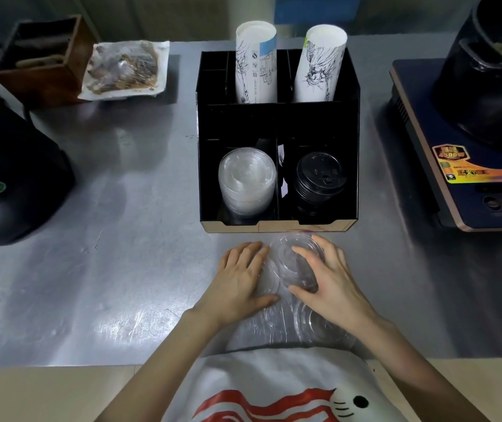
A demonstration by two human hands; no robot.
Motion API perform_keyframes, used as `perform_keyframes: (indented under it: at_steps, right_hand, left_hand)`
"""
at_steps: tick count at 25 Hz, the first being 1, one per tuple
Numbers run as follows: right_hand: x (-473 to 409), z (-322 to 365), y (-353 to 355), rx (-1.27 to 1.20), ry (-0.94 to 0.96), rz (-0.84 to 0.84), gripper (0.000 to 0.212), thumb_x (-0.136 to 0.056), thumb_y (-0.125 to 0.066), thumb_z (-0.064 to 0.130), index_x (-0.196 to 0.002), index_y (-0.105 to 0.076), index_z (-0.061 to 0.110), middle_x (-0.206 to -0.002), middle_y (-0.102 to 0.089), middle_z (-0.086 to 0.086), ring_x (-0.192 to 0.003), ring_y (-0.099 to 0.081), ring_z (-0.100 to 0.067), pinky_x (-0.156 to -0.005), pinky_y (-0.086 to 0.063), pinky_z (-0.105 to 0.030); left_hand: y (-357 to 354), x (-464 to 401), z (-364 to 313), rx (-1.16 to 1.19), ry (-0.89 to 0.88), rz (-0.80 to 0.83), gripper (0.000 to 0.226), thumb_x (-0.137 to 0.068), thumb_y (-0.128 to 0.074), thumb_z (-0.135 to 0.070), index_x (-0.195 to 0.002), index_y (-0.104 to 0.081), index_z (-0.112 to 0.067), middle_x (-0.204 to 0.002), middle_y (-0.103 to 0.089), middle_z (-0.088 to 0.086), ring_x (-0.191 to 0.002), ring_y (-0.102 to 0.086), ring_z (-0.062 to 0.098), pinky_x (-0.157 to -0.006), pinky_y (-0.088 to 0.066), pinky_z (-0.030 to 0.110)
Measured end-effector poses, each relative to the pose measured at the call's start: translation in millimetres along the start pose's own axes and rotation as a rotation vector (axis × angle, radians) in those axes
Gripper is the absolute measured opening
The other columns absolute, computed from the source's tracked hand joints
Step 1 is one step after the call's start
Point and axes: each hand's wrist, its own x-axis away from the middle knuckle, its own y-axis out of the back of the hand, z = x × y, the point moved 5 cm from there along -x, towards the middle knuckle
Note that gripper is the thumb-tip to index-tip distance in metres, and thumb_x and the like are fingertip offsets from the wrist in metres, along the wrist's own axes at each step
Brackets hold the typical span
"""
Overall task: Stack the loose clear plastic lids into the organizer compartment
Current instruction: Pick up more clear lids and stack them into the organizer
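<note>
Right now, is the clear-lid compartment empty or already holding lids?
Already holding lids: a stack of clear lids leans in the organizer's front left compartment, beside the black lids.

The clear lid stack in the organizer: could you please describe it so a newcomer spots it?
Find the black organizer mid-counter. The clear lid stack stands in its front left compartment. The neighbouring stack is black.

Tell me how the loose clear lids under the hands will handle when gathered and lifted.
The loose clear lids look thin, so probably light and slightly flexible. Their glossy plastic on the steel counter may slide. They overlap loosely, so they may splay unless the left hand and right hand squeeze them.
</note>
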Motion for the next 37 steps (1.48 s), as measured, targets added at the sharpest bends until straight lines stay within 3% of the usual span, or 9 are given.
perform_keyframes:
  at_steps: [10, 18, 21, 23, 27, 37]
  right_hand:
    - [-6, 30, 24, -0.069, 0.081, -0.035, 0.059, -0.074, -0.07, 0.031, -0.126, -0.044, 0.024, -0.143, -0.024, -0.008, -0.13, -0.015, -0.014, -0.103, -0.019, -0.028]
    - [-17, 50, 39, -0.102, 0.153, -0.065, 0.053, -0.073, -0.067, 0.038, -0.121, -0.045, 0.031, -0.144, -0.024, -0.002, -0.125, -0.014, 0.0, -0.097, -0.024, -0.028]
    - [-27, 56, 42, -0.082, 0.179, -0.069, 0.052, -0.074, -0.067, 0.037, -0.121, -0.047, 0.027, -0.145, -0.024, -0.001, -0.123, -0.012, 0.004, -0.094, -0.02, -0.016]
    - [-35, 60, 45, -0.075, 0.191, -0.066, 0.051, -0.074, -0.066, 0.037, -0.121, -0.048, 0.026, -0.145, -0.024, -0.002, -0.126, -0.012, 0.001, -0.094, -0.018, -0.014]
    - [-57, 72, 55, -0.053, 0.216, -0.076, 0.05, -0.074, -0.069, 0.032, -0.119, -0.05, 0.02, -0.143, -0.029, -0.007, -0.13, -0.018, -0.01, -0.098, -0.023, -0.024]
    - [-108, 81, 54, -0.046, 0.221, -0.027, 0.049, -0.076, -0.069, 0.027, -0.12, -0.05, 0.016, -0.141, -0.032, -0.008, -0.133, -0.021, -0.017, -0.1, -0.019, -0.018]
  left_hand:
    - [40, 3, 1, 0.2, 0.005, -0.204, 0.072, -0.076, -0.063, -0.044, -0.133, -0.03, -0.015, -0.133, -0.044, 0.005, -0.123, -0.036, 0.021, -0.099, -0.018, 0.025]
    - [67, 6, 5, 0.285, 0.009, -0.295, 0.072, -0.075, -0.062, -0.044, -0.134, -0.03, -0.017, -0.136, -0.041, 0.005, -0.123, -0.035, 0.016, -0.099, -0.023, 0.03]
    - [77, 5, 7, 0.27, 0.011, -0.328, 0.071, -0.075, -0.067, -0.037, -0.133, -0.032, -0.015, -0.134, -0.042, 0.008, -0.121, -0.036, 0.019, -0.098, -0.025, 0.031]
    - [83, 2, 9, 0.273, 0.014, -0.343, 0.068, -0.076, -0.066, -0.036, -0.132, -0.034, -0.015, -0.133, -0.043, 0.008, -0.121, -0.037, 0.02, -0.098, -0.025, 0.032]
    - [98, -7, 16, 0.273, 0.027, -0.367, 0.062, -0.077, -0.06, -0.038, -0.129, -0.037, -0.015, -0.133, -0.043, 0.008, -0.121, -0.038, 0.021, -0.1, -0.029, 0.034]
    - [116, -35, 41, 0.236, 0.116, -0.388, 0.06, -0.077, -0.068, -0.027, -0.127, -0.041, -0.009, -0.132, -0.046, 0.014, -0.12, -0.04, 0.031, -0.1, -0.031, 0.041]
